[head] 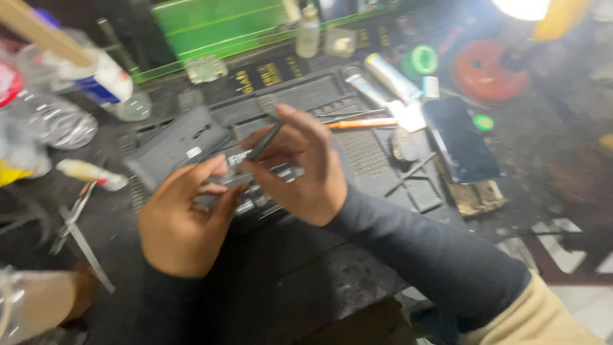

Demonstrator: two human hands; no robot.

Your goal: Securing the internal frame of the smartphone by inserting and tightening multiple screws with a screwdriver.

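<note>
The left hand [182,223] closes its fingers [214,167] on a small dark device [255,182]; the right hand [300,169] pinches a thin dark tool [265,142] against it. Both are above the grey work mat [364,150] on the tabletop [306,281], a dark phone [460,140] lying well apart to the right.

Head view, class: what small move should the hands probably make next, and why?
Probably steady the small device more firmly with the left hand before pressing further: the right hand holds a thin dark tool angled down onto it, and both are raised above the work mat.
</note>
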